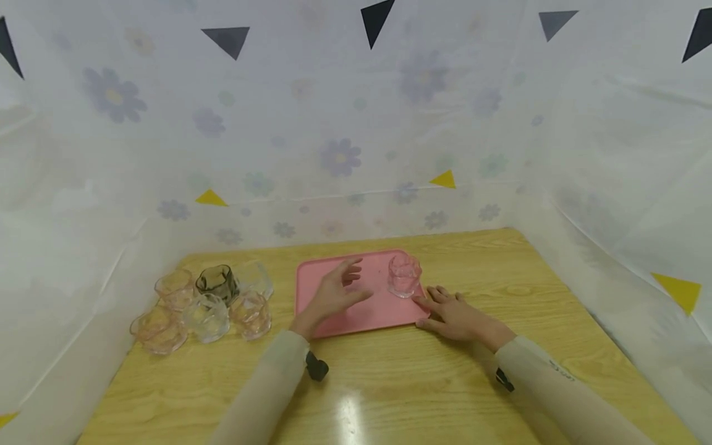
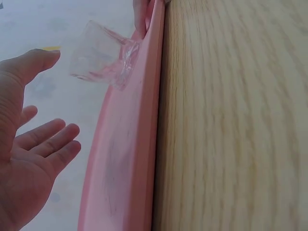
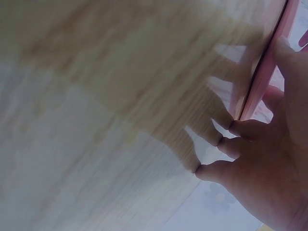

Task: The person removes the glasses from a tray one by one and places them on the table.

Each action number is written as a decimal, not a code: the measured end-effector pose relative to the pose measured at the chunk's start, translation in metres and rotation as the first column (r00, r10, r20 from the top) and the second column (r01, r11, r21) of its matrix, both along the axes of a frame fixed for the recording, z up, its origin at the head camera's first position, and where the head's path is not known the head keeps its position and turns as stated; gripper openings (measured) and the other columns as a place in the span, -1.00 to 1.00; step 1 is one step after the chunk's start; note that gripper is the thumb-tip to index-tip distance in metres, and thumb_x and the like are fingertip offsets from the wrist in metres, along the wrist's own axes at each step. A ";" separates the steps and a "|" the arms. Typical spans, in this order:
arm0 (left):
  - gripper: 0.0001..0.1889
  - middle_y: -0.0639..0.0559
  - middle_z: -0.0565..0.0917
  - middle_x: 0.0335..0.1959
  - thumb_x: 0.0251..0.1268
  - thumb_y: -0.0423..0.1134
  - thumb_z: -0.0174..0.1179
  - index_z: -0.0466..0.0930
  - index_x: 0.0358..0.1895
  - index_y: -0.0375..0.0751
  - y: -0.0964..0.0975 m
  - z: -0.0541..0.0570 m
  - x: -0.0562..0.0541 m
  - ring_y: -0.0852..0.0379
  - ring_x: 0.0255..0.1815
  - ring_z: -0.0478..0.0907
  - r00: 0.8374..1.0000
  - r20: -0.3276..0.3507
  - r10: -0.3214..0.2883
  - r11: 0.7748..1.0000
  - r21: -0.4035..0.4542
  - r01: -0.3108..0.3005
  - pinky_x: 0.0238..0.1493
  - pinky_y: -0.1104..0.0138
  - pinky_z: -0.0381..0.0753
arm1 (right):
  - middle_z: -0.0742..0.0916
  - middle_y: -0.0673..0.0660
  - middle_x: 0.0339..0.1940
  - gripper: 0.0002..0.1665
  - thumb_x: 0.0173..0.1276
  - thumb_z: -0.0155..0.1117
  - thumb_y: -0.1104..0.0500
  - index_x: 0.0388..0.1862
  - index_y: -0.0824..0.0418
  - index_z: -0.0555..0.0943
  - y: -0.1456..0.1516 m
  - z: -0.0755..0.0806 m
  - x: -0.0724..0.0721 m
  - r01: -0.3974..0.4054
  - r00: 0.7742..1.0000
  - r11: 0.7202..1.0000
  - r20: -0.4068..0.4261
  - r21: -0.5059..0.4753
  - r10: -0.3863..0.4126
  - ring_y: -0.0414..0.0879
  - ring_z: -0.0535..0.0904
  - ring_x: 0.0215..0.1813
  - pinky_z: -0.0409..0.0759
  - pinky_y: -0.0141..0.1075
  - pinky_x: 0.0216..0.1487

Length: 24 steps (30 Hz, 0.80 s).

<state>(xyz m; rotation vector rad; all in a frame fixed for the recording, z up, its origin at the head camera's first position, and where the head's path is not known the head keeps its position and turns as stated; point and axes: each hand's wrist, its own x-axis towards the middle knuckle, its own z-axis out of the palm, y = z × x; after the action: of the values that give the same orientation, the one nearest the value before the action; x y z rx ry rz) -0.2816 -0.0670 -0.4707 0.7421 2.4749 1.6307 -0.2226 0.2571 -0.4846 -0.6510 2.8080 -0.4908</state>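
A pink tray [image 1: 361, 309] lies on the wooden table, with a clear faceted glass [image 1: 404, 276] upright near its right end. Over the tray's middle hovers my left hand [image 1: 339, 290], fingers spread and nothing between them; the left wrist view shows its palm [image 2: 29, 183] apart from the glass [image 2: 103, 57]. My right hand [image 1: 458, 318] rests at the tray's front right corner. Its thumb and index finger touch the rim there, and in the right wrist view its other fingertips [image 3: 211, 172] meet the tabletop beside the tray edge [image 3: 262, 79].
To the left of the tray several glasses stand close together: a dark grey one [image 1: 217, 284], clear ones [image 1: 207, 318], and amber-pink ones [image 1: 161, 330]. White flower-patterned sheeting [image 1: 339, 123] hangs behind and on both sides of the table [image 1: 389, 383].
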 end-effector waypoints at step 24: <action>-0.19 -0.15 0.54 0.47 0.38 -0.06 0.44 0.28 0.64 0.08 0.058 -0.010 -0.024 -0.20 0.45 0.53 0.999 -0.001 -0.053 0.997 -0.055 0.053 0.38 -0.08 0.61 | 0.14 0.45 0.72 -0.07 0.62 -0.06 -0.44 0.73 0.04 0.19 0.003 -0.004 -0.002 -0.001 1.000 1.000 -0.008 0.022 0.001 0.45 -0.03 0.73 -0.05 0.58 0.55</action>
<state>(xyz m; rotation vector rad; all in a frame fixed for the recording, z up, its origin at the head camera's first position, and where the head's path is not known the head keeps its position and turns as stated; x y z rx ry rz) -0.3053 -0.0093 -0.4805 0.7962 2.4689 1.5382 -0.2248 0.2601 -0.4888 -0.6509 2.8168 -0.4577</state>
